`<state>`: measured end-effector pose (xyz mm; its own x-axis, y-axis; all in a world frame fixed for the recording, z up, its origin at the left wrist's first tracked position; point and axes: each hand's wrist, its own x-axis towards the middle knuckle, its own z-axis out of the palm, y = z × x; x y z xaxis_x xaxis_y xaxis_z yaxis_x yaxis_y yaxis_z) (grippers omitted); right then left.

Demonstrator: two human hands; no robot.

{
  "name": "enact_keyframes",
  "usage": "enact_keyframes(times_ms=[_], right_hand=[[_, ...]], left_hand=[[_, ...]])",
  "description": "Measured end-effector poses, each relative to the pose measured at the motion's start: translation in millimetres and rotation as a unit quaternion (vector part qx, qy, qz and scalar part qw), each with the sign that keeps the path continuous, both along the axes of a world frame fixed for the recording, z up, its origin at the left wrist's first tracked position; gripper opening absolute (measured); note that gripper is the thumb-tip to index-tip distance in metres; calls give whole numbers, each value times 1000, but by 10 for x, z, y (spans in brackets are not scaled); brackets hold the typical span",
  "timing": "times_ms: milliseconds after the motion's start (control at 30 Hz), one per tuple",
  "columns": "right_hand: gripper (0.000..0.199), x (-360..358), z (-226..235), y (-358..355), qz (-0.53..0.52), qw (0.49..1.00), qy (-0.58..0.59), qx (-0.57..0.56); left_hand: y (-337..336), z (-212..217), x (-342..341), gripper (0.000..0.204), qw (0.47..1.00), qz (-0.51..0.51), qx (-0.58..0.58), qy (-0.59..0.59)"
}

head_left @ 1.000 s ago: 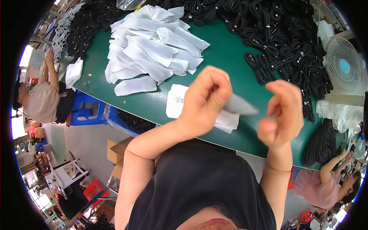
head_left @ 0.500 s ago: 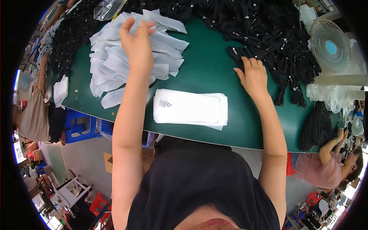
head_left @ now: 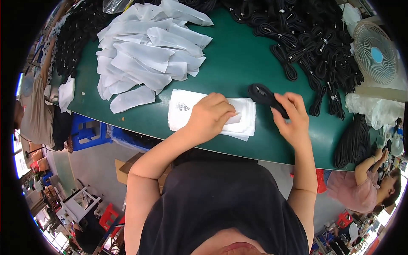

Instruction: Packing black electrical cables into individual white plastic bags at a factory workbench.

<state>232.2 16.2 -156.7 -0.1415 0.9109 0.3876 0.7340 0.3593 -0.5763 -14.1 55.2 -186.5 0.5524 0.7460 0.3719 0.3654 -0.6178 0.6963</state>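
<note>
Head view: right hand [head_left: 289, 117] now holds a cable bundle [head_left: 265, 97], left hand [head_left: 210, 117] back on the bags [head_left: 180, 110]

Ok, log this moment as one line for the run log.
left hand: on flat white bag stack, fingers at top bag's opening | right hand: holds coiled black cable | green table: filled-bag pile, loose cables

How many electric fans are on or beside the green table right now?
1. A white fan with a blue hub stands at the table's far right edge, beside the heap of black coiled cables. Others could sit outside the view.
</note>
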Motion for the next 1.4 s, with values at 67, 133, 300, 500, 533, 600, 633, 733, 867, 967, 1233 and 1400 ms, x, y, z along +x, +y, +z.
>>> enact_keyframes(times_ms=[67,133,300,500,533,600,633,733,867,967,1233,1400], right_hand=[[39,23,72,-177,26,999,14,23],[40,22,127,-242,37,999,2,36],[44,-25,155,-237,97,991,-18,85],[42,-112,334,-159,144,983,-50,103],[40,-138,409,-132,166,977,-71,112],[39,-197,553,-94,188,970,-93,124],[39,-233,618,-88,207,964,-100,132],[40,-363,812,-28,244,951,-102,161],[56,-365,1008,100,235,950,-88,186],[46,-250,878,317,35,982,-3,187],[43,299,-293,771,-131,939,-303,93],[41,277,-412,715,-122,963,-233,54]], left_hand=[[8,43,-41,6,996,14,-57,-61],[5,75,-88,7,979,20,-177,-103],[2,81,-94,7,958,7,-232,-166],[-60,200,-63,8,953,4,-222,-206],[-59,221,-61,8,953,5,-215,-211],[-60,283,-14,8,954,-8,-201,-221],[-67,319,13,8,953,-23,-192,-232],[-100,499,73,9,934,-53,-207,-285],[-26,697,118,6,889,-96,-269,-358],[271,753,172,10,835,-5,-281,-473],[1358,547,-356,22,785,241,-152,-550],[658,487,-270,17,946,223,-83,-219]])
